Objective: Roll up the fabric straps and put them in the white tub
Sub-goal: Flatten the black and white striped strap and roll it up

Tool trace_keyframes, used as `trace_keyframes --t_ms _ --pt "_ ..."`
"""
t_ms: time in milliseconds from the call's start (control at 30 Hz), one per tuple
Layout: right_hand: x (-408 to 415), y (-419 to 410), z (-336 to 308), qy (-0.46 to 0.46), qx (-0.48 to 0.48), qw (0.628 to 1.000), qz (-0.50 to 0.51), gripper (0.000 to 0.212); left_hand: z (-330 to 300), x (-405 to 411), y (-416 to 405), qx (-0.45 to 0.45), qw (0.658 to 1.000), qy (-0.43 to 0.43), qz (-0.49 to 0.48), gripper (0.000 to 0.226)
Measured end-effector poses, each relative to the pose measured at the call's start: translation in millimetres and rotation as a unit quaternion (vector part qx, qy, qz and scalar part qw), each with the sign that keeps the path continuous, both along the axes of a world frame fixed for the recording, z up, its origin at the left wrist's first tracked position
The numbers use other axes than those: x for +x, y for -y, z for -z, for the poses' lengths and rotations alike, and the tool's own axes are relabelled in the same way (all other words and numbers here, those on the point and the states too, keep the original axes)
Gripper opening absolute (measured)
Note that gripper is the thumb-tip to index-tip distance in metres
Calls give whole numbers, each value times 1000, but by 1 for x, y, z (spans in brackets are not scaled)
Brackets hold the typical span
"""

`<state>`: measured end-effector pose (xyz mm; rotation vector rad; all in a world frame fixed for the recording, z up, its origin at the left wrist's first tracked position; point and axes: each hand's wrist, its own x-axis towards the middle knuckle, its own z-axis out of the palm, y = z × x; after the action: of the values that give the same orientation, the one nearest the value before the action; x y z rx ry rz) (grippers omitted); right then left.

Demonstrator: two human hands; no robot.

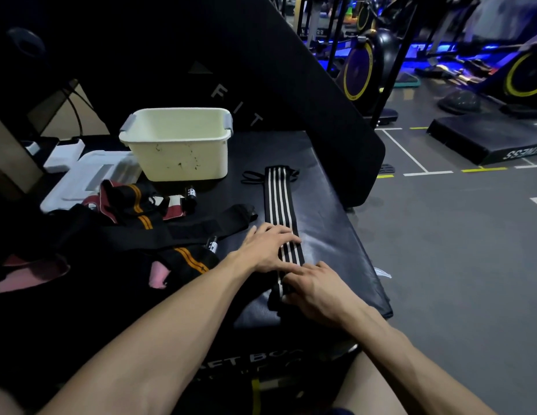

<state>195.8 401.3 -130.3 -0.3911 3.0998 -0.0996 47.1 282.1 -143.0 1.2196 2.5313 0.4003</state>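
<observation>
A black strap with white stripes (280,202) lies stretched flat along the black padded box (336,223), its thin loop at the far end. My left hand (267,250) presses flat on the strap's near part with straight fingers. My right hand (312,289) covers the strap's near end, fingers bent over it; the grip underneath is hidden. The white tub (177,145) stands empty at the back of the box. More black straps with orange stripes (147,223) lie in a loose heap to the left.
White foam pieces (90,178) sit left of the tub. A tall black pad (291,85) leans behind the box. The box's right edge drops to a grey gym floor with exercise bikes (363,67) and a black step platform (486,139).
</observation>
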Motion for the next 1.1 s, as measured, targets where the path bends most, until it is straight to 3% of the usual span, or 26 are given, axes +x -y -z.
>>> trace_keyframes --t_ms 167,333,467,567,700,867,1000,1100 --pt "1 2 -1 11 -54 998 30 29 5 -2 4 20 1000 11 1 66" --pt "20 9 31 -110 -51 988 96 27 3 -7 0 -11 999 -18 25 56" --pt "16 13 35 -130 -53 985 101 26 4 -5 0 16 999 -29 1 67" --pt "9 11 33 -154 -52 981 101 24 5 -7 0 46 999 -21 -12 58" --pt "0 12 28 -189 -28 974 120 14 0 -13 5 -10 1000 11 -5 53" --pt "-9 15 30 -211 7 968 134 28 -3 -15 12 -57 998 33 -14 53" --pt "-11 14 34 -283 -21 954 100 11 -4 -17 11 -56 998 32 -17 57" --pt "-5 17 34 -296 -37 951 80 24 -3 -19 12 -49 998 26 -21 62"
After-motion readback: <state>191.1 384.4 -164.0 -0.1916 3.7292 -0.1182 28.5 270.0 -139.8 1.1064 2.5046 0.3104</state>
